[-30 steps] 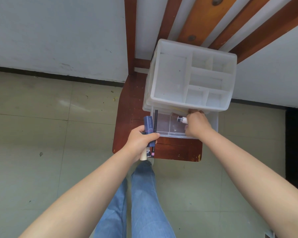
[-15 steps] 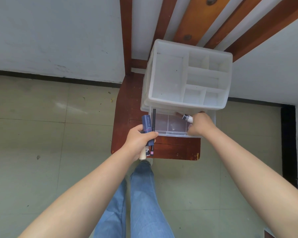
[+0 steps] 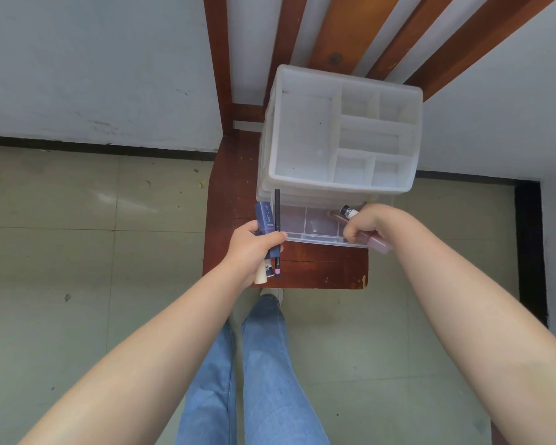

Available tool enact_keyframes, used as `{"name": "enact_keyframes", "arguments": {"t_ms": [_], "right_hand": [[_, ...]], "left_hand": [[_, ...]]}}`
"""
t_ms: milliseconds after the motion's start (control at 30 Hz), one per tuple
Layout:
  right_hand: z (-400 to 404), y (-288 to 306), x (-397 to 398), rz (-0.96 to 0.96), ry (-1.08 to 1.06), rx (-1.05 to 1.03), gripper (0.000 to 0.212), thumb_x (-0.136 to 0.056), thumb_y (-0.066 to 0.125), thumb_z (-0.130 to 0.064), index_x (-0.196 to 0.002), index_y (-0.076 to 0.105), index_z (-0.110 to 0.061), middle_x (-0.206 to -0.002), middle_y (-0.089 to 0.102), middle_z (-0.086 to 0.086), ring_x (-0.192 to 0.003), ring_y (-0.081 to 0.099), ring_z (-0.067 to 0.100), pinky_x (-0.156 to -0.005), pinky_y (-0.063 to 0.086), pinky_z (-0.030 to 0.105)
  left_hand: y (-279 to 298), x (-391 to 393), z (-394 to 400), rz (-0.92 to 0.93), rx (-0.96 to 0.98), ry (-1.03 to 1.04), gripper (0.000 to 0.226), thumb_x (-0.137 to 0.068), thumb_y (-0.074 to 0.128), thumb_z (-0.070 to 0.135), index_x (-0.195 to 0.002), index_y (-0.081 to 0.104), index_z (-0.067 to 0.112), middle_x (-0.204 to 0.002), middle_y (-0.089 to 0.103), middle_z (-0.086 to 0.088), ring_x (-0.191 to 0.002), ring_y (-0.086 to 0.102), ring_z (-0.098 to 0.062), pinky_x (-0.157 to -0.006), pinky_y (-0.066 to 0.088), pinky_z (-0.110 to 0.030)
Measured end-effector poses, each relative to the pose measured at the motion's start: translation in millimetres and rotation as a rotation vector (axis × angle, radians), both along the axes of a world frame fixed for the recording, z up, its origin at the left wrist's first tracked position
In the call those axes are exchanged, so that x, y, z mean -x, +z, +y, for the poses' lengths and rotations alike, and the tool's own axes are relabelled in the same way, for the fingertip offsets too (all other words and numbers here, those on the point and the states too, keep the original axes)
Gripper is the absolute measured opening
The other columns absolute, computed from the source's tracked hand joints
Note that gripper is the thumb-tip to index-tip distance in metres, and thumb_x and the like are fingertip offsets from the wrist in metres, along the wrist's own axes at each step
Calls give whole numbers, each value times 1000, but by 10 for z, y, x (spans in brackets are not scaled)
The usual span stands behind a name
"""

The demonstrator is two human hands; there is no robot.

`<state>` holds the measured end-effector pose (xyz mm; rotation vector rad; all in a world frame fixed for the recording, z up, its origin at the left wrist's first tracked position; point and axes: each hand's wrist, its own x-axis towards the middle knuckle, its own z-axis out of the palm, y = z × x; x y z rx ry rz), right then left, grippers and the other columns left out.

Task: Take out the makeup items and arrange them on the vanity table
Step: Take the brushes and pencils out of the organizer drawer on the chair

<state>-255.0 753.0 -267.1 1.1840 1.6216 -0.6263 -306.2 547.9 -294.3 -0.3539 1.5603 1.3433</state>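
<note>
A white plastic organizer [image 3: 305, 142] with several bare top compartments stands on a wooden chair seat [image 3: 228, 200]. Its clear bottom drawer [image 3: 312, 234] is pulled out toward me. My left hand [image 3: 254, 248] grips a bundle: a dark blue tube [image 3: 264, 216], a thin black pencil [image 3: 277, 213] and a cream-ended tube [image 3: 261, 273]. My right hand [image 3: 368, 224] is over the drawer's right end and grips a pink-bottomed tube [image 3: 377, 244] together with a white tube with a black cap [image 3: 348, 211] and a brown stick [image 3: 334, 216].
The chair's slatted back [image 3: 341, 30] rises against a white wall [image 3: 93, 65]. Tiled floor [image 3: 77, 252] surrounds the chair. My legs in blue jeans [image 3: 264, 374] stand just in front of the seat's edge. A dark doorway strip [image 3: 530, 245] lies at the right.
My right hand has drawn back out of the drawer toward me, lifting the white tube and pink-bottomed tube with it. My left hand keeps its bundle and has barely moved.
</note>
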Motion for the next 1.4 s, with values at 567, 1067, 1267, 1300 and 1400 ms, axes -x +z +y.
{"name": "enact_keyframes", "arguments": {"t_ms": [567,1067,1267,1300,1400], "right_hand": [[-20,-20,-43,62,-21,-14,23,-67,62,-5,-50,46,-5,-59,47,8,-55,45,22,-55,40,24],[125,-20,-17,58,-247,157,8,-76,54,-3,-76,48,-8,-81,47,12,-64,47,20,-59,42,30],[40,26,-26,96,-106,103,12,-69,59,-2,-61,50,-3,-63,48,10,-55,45,22,-53,37,24],[34,62,-37,125,-90,93,12,-67,61,-2,-60,50,-4,-60,49,9,-55,46,22,-52,37,22],[9,204,-127,227,-89,58,13,-64,64,-3,-62,52,-6,-58,51,7,-54,50,20,-48,38,19]], "left_hand": [[41,-26,7,-42,28,46,27,-76,69,5,-100,57,6,-88,60,-14,-81,59,-30,-86,51,-51],[37,18,25,-22,51,42,29,-75,69,4,-101,57,5,-80,60,-10,-70,59,-23,-76,53,-40],[23,15,44,0,59,30,20,-76,69,4,-93,59,9,-77,58,-7,-67,57,-19,-74,52,-36],[29,12,55,13,66,24,16,-76,69,4,-85,59,12,-74,58,-5,-64,57,-18,-71,51,-33],[55,3,87,72,111,-13,23,-76,68,4,-72,53,21,-70,56,-1,-59,55,-14,-63,49,-27]]}}
